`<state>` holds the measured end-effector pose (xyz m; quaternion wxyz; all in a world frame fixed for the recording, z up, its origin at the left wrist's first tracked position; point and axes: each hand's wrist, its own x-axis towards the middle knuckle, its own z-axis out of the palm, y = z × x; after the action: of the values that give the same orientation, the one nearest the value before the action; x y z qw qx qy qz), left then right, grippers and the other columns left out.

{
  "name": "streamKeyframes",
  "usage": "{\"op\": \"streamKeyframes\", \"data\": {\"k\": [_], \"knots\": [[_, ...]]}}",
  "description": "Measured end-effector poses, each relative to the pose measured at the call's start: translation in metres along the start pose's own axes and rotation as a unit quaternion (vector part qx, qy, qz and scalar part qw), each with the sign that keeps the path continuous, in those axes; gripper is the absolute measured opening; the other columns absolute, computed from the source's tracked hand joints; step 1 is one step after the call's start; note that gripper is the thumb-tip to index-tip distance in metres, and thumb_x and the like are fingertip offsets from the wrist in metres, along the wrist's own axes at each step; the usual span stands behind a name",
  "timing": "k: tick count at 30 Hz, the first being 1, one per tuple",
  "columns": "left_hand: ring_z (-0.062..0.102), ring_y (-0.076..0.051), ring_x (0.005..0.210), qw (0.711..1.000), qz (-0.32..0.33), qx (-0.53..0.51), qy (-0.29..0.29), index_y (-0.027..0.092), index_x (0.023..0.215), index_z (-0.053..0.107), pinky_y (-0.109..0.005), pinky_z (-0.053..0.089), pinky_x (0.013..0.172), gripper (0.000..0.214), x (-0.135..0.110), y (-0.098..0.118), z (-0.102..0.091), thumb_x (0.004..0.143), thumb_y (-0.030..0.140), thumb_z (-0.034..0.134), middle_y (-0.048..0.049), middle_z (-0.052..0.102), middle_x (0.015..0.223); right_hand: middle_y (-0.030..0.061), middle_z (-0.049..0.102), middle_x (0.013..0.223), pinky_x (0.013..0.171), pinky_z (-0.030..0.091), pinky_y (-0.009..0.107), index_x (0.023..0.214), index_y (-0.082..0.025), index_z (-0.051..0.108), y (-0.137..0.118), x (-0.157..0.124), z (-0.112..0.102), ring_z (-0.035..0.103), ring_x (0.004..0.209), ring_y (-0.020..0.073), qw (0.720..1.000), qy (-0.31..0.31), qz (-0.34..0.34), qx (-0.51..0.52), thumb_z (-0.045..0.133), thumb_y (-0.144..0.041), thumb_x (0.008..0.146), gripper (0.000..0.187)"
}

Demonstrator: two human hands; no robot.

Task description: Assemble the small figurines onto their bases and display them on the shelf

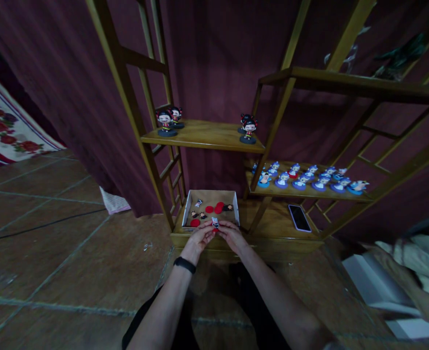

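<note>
My left hand (202, 236) and my right hand (232, 234) meet over the front edge of a shallow cardboard tray (191, 202) on the lowest shelf. Between their pinched fingertips they hold a small figurine (215, 222) with a white and blue body over a red piece. Inside the tray lie red round bases (218, 207) and several small dark figurine parts (198, 214). A black band sits on my left wrist.
A wooden shelf unit (207, 137) carries black-haired figurines (168, 121) and more of them (248, 129) on the middle board. Several blue-based figurines (311, 177) line the right shelf. A phone (299, 217) lies lower right. Cloth and white boxes (378, 287) are at far right.
</note>
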<state>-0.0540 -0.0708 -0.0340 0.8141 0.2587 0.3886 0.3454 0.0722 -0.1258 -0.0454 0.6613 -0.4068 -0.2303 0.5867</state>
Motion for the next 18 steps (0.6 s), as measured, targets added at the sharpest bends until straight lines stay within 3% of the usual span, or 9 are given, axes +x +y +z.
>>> {"op": "streamKeyframes", "data": {"k": [11,18], "knots": [[0.061,-0.009,0.058,1.000,0.006,0.001,0.017,0.013,0.080,0.065,-0.018,0.048,0.058,0.023,-0.0007,-0.0019,0.0013,0.063,-0.001,0.065,-0.0037,0.067,0.067,0.0011,0.068,0.081,0.077,0.044,0.031,0.075,-0.021,0.065,-0.0005,-0.0012,0.0018,0.060,0.079,0.0152,1.000,0.003,-0.010,-0.021,0.071,-0.020,0.054,0.022],[0.061,-0.009,0.061,1.000,0.030,-0.002,-0.005,0.013,0.078,0.065,-0.019,0.048,0.061,0.027,-0.0011,-0.0033,0.0019,0.059,-0.006,0.064,-0.0036,0.067,0.069,0.0005,0.068,0.082,0.076,0.043,0.029,0.075,-0.021,0.065,-0.0008,-0.0016,0.0019,0.059,0.078,0.0146,1.000,0.005,-0.012,-0.026,0.071,-0.020,0.052,0.023]]}}
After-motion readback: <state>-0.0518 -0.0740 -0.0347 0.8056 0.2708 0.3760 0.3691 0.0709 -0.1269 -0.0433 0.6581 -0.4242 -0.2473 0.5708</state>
